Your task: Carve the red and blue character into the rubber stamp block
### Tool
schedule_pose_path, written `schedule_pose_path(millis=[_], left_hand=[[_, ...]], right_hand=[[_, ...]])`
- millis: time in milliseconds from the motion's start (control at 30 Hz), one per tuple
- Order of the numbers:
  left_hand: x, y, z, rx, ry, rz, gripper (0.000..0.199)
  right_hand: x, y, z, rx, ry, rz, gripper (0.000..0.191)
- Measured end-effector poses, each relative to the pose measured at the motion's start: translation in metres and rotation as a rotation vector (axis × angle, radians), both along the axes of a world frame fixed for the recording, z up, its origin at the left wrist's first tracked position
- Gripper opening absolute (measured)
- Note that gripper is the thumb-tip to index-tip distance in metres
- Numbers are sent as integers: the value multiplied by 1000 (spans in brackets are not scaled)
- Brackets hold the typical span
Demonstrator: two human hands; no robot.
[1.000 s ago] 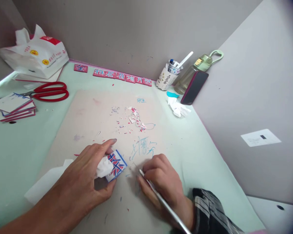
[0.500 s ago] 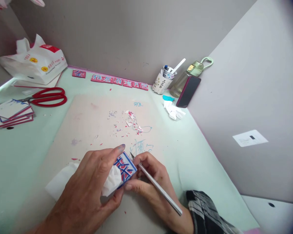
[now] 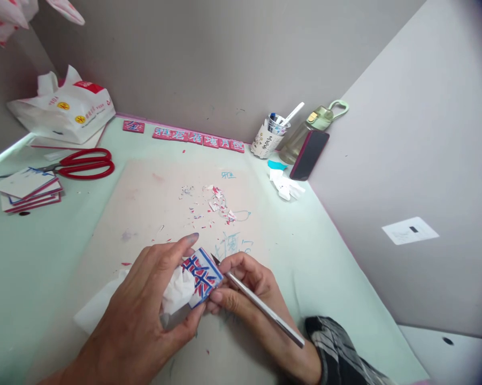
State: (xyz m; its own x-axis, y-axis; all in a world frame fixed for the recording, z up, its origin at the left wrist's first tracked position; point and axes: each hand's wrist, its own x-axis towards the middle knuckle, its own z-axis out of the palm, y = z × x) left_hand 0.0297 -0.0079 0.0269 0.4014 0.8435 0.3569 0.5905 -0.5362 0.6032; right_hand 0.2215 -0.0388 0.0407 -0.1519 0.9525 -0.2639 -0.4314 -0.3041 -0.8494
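My left hand [image 3: 144, 299] is closed around a small square block [image 3: 203, 278] with a blue-outlined character and red cut areas on its white face. A crumpled white tissue [image 3: 178, 291] is tucked between that palm and the block. Between the fingers of my right hand [image 3: 257, 299] sits a silver craft knife [image 3: 268, 310], its dark blade tip pointing up and left just beyond the block's upper right edge. My right thumb and fingertips also touch the block's right corner. Part of the block is hidden by the tissue and my left fingers.
Red and white shavings [image 3: 214, 203] lie on a beige board [image 3: 144, 182]. Carved pieces [image 3: 198, 138] line the back edge. Red-handled scissors [image 3: 88, 163], stacked cards [image 3: 28, 184] and a plastic bag [image 3: 68, 109] are left; a pen cup [image 3: 265, 139], bottle [image 3: 295, 141] and phone [image 3: 311, 155] stand back right.
The block has shifted slightly left in my hands, showing a little more of its face. My right thumb has moved up along its corner. The whole view has shifted a bit.
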Motion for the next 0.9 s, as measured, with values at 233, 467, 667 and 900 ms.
schedule_pose_path(millis=[233, 467, 667, 900], left_hand=[[-2, 2, -2, -68, -18, 18, 64], [-6, 3, -5, -78, 9, -22, 65], [-12, 7, -15, -90, 146, -123, 70], [-21, 15, -22, -115, 123, -84, 56]], right_hand=[[10, 1, 5, 73, -273, -121, 24], [19, 4, 8, 140, -553, -142, 29], [30, 2, 6, 223, -647, 35, 35], [33, 4, 11, 378, -714, 159, 35]])
